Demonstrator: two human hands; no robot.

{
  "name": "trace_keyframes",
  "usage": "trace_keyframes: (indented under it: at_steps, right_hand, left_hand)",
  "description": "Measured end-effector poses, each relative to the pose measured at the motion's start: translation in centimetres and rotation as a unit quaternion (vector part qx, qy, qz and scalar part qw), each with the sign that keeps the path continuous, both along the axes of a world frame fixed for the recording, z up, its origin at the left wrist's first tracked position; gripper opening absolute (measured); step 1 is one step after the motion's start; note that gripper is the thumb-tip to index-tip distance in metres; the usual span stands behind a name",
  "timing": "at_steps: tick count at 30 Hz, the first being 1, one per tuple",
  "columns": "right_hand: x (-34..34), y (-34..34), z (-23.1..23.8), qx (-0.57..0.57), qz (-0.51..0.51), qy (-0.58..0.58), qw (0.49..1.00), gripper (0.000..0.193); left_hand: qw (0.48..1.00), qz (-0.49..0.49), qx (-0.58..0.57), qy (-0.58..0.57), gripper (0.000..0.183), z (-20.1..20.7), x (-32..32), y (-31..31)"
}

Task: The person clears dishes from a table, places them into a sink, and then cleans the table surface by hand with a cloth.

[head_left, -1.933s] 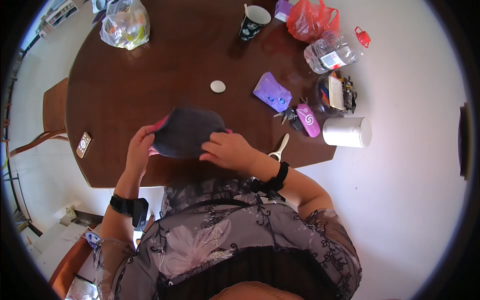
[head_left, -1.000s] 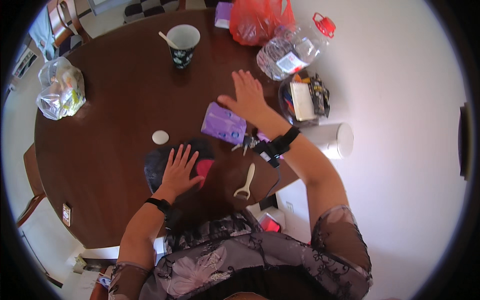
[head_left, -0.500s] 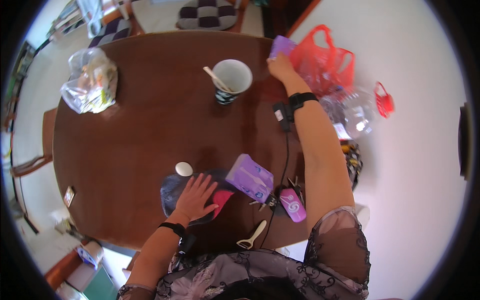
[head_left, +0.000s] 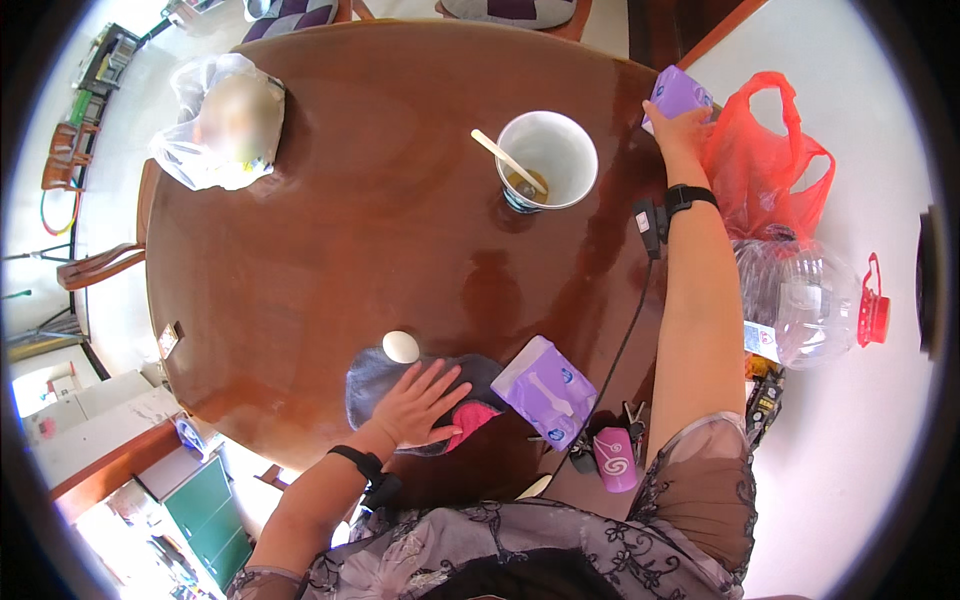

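My left hand (head_left: pixel 418 405) lies flat with its fingers spread on a dark grey cloth item (head_left: pixel 372 385) that has a pink part (head_left: pixel 470 422). A white egg-shaped object (head_left: pixel 401 347) rests at the cloth's far edge. At the far right of the table, my stretched-out right hand (head_left: pixel 682 132) grips a purple tissue pack (head_left: pixel 682 92), thumb on its left side. Right beside that hand stands a red plastic bag (head_left: pixel 760 160). A second purple tissue pack (head_left: pixel 548 388) lies between my forearms, next to several keys and a pink-purple oval item (head_left: pixel 614 460).
A paper cup (head_left: pixel 565 165) with a wooden stick (head_left: pixel 500 155) and some liquid stands mid-table. A clear bag (head_left: pixel 225 120) is at far left. A large clear bottle (head_left: pixel 800 300) lies along the right wall. A black cable (head_left: pixel 625 345) runs from the right wrist device.
The view has shifted, so the table things appear farther right, and the peeler near my body is mostly out of sight. My right hand stays at the far tissue pack; my left stays on the cloth.
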State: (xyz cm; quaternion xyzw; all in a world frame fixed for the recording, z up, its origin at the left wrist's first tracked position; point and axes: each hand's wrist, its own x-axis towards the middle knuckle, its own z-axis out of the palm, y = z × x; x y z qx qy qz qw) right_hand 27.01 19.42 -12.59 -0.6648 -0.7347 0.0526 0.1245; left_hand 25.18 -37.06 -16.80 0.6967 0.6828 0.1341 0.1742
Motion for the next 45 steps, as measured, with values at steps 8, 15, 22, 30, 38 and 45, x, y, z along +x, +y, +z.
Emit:
trace_keyframes:
  at_steps: [8, 15, 22, 30, 38, 45]
  right_hand:
    - [-0.8, -0.3, -0.3, -0.004, 0.023, -0.069, 0.997, 0.114]
    - [-3.9, -5.9, 0.8, -0.016, 0.096, 0.047, 0.994, 0.102]
    - [-3.0, -10.8, 0.0, -0.158, 0.023, 0.516, 0.841, 0.092]
    - [9.2, -27.4, 7.2, -0.227, 0.027, 0.721, 0.654, 0.075]
    - [23.9, -28.5, 7.4, 0.124, -0.104, 0.291, 0.943, 0.086]
    - [28.2, -24.5, 5.0, 0.142, -0.182, -0.086, 0.969, 0.097]
  left_hand:
    - [1.0, -0.002, -0.011, -0.001, 0.066, 0.0, -0.4, -0.3]
    - [0.999, -0.003, -0.028, 0.017, 0.068, -0.7, -1.2, -0.2]
    - [0.998, -0.008, -0.056, 0.005, 0.075, -1.5, -3.6, 0.8]
    - [0.999, -0.013, -0.02, 0.039, 0.073, -3.2, -5.2, 2.6]
    - [0.998, -0.013, 0.044, 0.046, 0.069, -5.1, -5.5, 3.8]
    - [0.997, -0.023, 0.061, 0.052, 0.068, -5.5, -5.1, 4.3]
